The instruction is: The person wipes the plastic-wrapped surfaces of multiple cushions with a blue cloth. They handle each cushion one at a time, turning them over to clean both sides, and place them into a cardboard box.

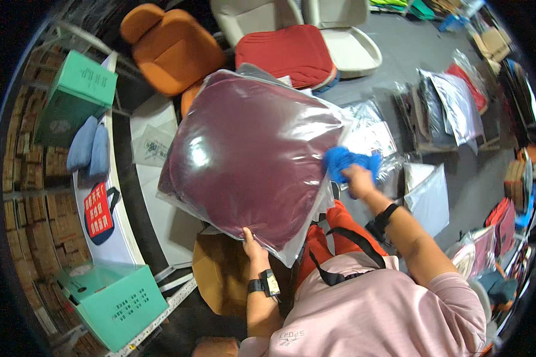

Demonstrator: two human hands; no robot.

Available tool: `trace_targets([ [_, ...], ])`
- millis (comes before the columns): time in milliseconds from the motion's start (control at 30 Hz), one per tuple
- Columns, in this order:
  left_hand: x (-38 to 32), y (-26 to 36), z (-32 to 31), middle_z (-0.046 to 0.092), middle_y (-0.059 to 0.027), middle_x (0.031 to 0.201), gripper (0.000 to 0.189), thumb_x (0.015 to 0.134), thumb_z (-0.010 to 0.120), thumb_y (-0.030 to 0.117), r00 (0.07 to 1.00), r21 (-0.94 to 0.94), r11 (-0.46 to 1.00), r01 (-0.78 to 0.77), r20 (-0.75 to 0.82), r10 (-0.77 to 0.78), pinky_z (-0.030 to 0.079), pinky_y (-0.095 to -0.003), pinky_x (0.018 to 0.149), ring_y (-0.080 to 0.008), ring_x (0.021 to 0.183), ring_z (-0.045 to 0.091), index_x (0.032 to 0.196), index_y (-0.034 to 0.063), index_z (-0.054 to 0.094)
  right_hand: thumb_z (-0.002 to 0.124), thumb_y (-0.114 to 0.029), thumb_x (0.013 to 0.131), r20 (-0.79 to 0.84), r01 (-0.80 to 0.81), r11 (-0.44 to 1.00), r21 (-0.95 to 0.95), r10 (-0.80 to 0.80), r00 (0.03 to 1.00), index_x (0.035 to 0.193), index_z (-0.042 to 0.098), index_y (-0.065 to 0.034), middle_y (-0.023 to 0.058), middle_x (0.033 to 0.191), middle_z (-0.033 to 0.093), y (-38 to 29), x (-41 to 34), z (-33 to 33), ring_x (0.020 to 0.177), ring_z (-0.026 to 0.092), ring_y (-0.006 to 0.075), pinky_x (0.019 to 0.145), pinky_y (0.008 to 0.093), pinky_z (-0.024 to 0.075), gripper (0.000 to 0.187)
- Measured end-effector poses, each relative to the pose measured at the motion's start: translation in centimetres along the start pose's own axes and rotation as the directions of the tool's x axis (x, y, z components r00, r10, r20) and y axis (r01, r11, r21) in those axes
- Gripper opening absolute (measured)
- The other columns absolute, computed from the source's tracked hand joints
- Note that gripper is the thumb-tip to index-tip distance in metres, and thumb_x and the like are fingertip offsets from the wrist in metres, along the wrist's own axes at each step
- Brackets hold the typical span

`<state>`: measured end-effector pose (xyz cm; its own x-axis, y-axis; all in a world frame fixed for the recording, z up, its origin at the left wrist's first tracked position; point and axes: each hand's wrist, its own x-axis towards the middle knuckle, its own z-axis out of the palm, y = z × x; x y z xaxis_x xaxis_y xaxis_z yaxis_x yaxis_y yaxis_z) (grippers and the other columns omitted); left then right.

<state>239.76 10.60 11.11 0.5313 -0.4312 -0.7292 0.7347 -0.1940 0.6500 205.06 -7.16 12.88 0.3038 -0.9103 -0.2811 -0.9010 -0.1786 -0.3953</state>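
A large maroon cushion [245, 151], sealed in a clear plastic bag, is held out in front of me, shiny with reflections. My left hand [254, 250] grips its near edge, thumb on top and the other fingers hidden beneath. Bunched in my right hand [359, 179] is a blue cloth [350, 161], pressed against or just beside the bag's right edge. That hand looks slightly blurred. Below the cushion, a brown cardboard piece [221, 272] shows partly.
An orange car-seat cover [174, 49] and a red seat cushion [286, 56] on beige seats stand at the far side. Green boxes [116, 303] and blue pillows [89, 147] line the white shelf at left. Bagged goods [446, 105] lie on the grey floor at right.
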Motion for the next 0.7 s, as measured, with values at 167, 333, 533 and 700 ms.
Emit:
trace_targets([
  [167,-0.2,0.8,-0.6,0.048,-0.0152,0.126,0.072,0.085,0.059,0.048,0.999,0.159,0.987,0.007,0.048,-0.015,0.042,-0.0423,0.094,-0.0283,0.110,0.050,0.127,-0.0062,0.038,0.056,-0.003,0.072,0.263,-0.486,0.192,0.852,0.646,0.716,0.106,0.060,-0.0023,0.0075,0.085,0.064,15.9,-10.9,-4.3,0.072,0.062,0.0191,0.068,0.0338,0.0515,0.035],
  [333,-3.9,1.3,3.1,0.037,-0.0204,0.128,0.048,0.090,0.055,0.019,0.897,0.670,0.715,-0.199,-0.169,0.408,0.041,-0.0427,0.093,-0.0341,0.113,0.043,0.125,-0.0069,0.035,0.048,0.002,0.073,0.319,-0.300,-0.161,0.940,0.724,0.612,0.117,0.049,-0.0034,0.0111,0.083,0.060,22.3,-25.0,0.4,0.067,0.061,0.0244,0.063,0.0348,0.0529,0.044],
  [533,-11.5,-6.8,14.1,0.040,-0.0195,0.121,0.039,0.080,0.058,0.008,0.297,0.555,-0.244,-0.795,0.708,0.641,0.032,-0.0456,0.098,-0.0338,0.115,0.039,0.115,-0.0040,0.046,0.062,-0.004,0.065,0.387,-0.576,-0.077,0.814,0.811,0.438,0.127,0.041,-0.0031,0.0156,0.106,0.056,24.0,-30.4,5.6,0.085,0.059,0.0244,0.072,0.0366,0.0497,0.066],
  [700,-11.4,-26.0,20.7,0.057,-0.0176,0.102,0.027,0.079,0.061,0.016,0.515,0.528,0.060,-0.847,0.844,-0.148,0.039,-0.0426,0.091,-0.0344,0.100,0.052,0.100,0.0004,0.057,0.065,-0.008,0.066,0.541,-0.623,0.006,0.782,0.490,0.684,0.117,0.050,-0.0034,0.0126,0.096,0.060,27.0,-29.3,4.3,0.080,0.060,0.0218,0.071,0.0347,0.0506,0.053],
])
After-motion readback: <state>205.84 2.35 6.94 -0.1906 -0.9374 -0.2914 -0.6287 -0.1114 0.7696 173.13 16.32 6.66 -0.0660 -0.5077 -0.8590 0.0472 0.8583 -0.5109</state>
